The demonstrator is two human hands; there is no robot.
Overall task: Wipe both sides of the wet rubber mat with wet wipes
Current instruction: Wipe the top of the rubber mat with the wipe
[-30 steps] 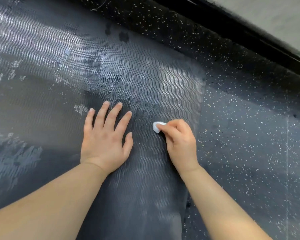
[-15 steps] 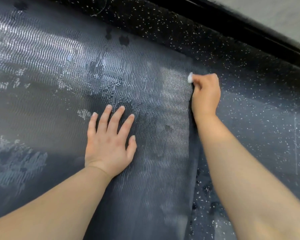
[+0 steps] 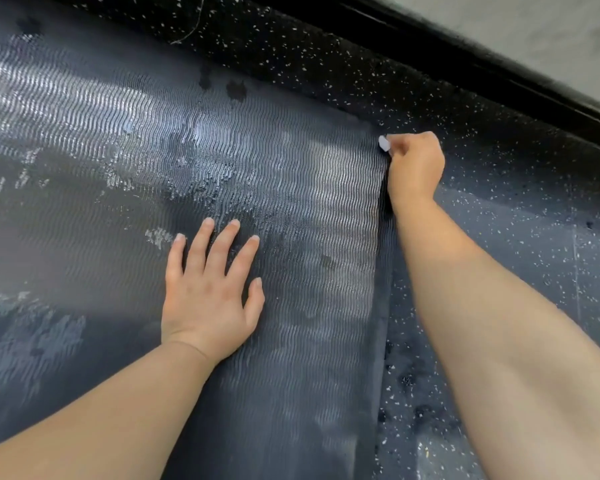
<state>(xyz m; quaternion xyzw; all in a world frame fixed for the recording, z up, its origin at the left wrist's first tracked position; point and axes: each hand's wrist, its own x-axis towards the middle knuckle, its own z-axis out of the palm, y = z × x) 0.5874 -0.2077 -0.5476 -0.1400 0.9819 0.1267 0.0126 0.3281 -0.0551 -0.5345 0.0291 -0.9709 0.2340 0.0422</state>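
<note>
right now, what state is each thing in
rubber mat: lying flat, ribbed side up, wet patches shining
wet wipe: balled small, pinched at the mat's far right corner
left hand: flat, spread, pressing on the mat
right hand: curled, pinching the wipe
floor: dark, speckled, damp spots by the mat's edge

The mat (image 3: 222,161) lay flat on the floor (image 3: 499,237). The left hand (image 3: 210,292) rested on top of it, and the right hand (image 3: 414,168) sat at its far right corner, pinching a wipe (image 3: 383,143) there.
</note>
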